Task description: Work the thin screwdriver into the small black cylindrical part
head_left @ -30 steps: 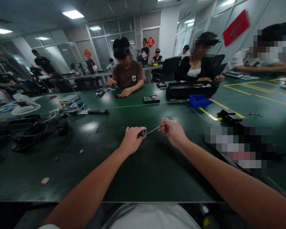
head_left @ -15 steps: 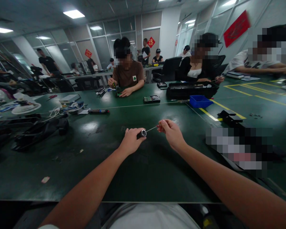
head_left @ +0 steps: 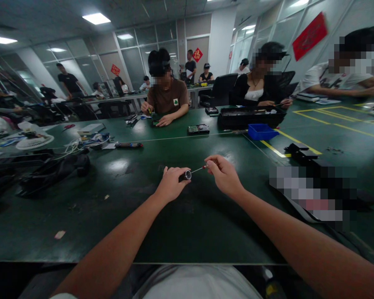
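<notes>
Right grip (head_left: 224,175) pinches a thin rod (head_left: 199,169) slanting down-left toward the cylinder (head_left: 188,175) left grip (head_left: 172,185) clasps.

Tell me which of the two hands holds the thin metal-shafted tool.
The right hand: it pinches the thin metal-shafted tool near a red part. The left hand instead grips a dark cylinder with a ring-like end.

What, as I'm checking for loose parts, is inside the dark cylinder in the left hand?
At its end, the dark cylinder shows a pale ring around a darker middle. Anything deeper is hidden; the left hand covers much of its side.
</notes>
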Tool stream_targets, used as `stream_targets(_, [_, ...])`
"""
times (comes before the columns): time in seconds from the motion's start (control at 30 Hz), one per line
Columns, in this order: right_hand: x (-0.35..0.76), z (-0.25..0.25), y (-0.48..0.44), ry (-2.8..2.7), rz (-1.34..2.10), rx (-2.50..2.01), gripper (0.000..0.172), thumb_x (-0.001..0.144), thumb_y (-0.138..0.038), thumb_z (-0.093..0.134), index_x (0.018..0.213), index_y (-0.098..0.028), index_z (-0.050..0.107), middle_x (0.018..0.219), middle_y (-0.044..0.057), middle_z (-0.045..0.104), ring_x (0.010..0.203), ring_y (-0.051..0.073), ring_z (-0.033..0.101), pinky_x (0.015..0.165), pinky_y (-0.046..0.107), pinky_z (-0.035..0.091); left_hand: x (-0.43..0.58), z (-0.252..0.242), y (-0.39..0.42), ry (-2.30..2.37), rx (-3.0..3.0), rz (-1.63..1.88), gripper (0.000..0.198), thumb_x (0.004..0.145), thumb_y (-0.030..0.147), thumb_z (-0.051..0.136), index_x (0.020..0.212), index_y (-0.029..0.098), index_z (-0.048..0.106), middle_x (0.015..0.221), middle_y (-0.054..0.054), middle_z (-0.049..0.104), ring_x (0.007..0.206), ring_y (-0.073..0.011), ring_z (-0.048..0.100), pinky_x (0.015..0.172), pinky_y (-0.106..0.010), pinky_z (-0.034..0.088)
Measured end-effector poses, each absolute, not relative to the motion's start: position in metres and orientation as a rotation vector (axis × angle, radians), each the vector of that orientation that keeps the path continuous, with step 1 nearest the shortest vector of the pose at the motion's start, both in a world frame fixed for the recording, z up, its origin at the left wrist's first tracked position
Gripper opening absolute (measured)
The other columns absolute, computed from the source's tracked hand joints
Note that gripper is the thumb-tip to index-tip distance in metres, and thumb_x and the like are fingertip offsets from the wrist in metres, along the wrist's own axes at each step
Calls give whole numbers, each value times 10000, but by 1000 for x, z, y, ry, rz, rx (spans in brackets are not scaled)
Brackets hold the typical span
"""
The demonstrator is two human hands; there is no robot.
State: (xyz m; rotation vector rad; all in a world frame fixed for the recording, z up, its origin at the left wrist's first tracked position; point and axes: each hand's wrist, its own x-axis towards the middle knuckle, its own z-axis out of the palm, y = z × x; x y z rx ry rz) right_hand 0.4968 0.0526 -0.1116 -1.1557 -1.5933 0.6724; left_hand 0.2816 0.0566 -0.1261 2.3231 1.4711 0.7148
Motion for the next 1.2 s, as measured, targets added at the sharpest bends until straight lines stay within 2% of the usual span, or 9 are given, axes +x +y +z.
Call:
stream_targets(0.17, [494, -114, 54, -1609, 692, -1166, 281, 966, -432, 455, 890, -224, 628, 743, 11, 644, 658, 166, 572, 629, 315, 442, 282, -126, 57, 1471, 2340, 685, 356, 874, 264, 683, 1225, 290, 634, 1123, -28, 683, 1110, -258, 571, 1143, -602, 236])
stream_targets(0.3, [492, -114, 56, -1396, 819, -1093, 228, 909, -425, 557, 913, -211, 634, 805, 27, 674, 715, 171, 596, 689, 328, 477, 283, -125, 57, 1469, 2355, 702, 367, 885, 273, 668, 1247, 292, 619, 1124, -30, 679, 1115, -259, 566, 1149, -619, 227])
stream_targets(0.4, [492, -117, 63, -1242, 975, -1030, 266, 871, -469, 611, 888, -206, 648, 797, 29, 666, 717, 171, 600, 712, 337, 498, 284, -123, 57, 1450, 2383, 711, 360, 896, 273, 653, 1253, 290, 610, 1152, -34, 672, 1140, -255, 559, 1163, -635, 195])
stream_targets(0.47, [495, -121, 70, -1096, 1104, -1012, 285, 859, -492, 617, 847, -208, 644, 768, 27, 645, 692, 170, 594, 707, 344, 518, 285, -122, 58, 1407, 2438, 730, 353, 909, 266, 634, 1259, 297, 601, 1190, -32, 659, 1170, -241, 548, 1185, -628, 155])
stream_targets(0.57, [502, -127, 82, -938, 1314, -1065, 278, 845, -471, 631, 742, -215, 612, 626, 3, 553, 564, 153, 511, 650, 357, 539, 285, -121, 61, 1404, 2485, 701, 345, 916, 260, 617, 1258, 302, 599, 1202, -36, 650, 1187, -239, 540, 1195, -629, 124])
stream_targets(0.67, [506, -132, 87, -957, 1220, -1117, 258, 849, -460, 631, 761, -219, 608, 677, 20, 587, 593, 164, 538, 645, 356, 547, 283, -124, 65, 1453, 2433, 624, 340, 911, 275, 620, 1251, 295, 605, 1186, -42, 651, 1177, -257, 543, 1177, -653, 154])
stream_targets(0.87, [499, -132, 81, -1161, 1013, -1099, 356, 866, -568, 565, 856, -214, 597, 776, 32, 644, 675, 166, 608, 666, 331, 521, 280, -127, 67, 1484, 2382, 607, 348, 913, 296, 620, 1260, 303, 609, 1175, -50, 652, 1170, -269, 543, 1167, -639, 169])
stream_targets(1.2, [493, -121, 66, -1370, 850, -1081, 281, 926, -472, 515, 907, -205, 599, 780, 28, 655, 704, 174, 615, 702, 343, 500, 282, -125, 63, 1395, 2378, 698, 355, 885, 269, 666, 1238, 272, 626, 1119, -34, 674, 1054, -242, 577, 1044, -472, 371])
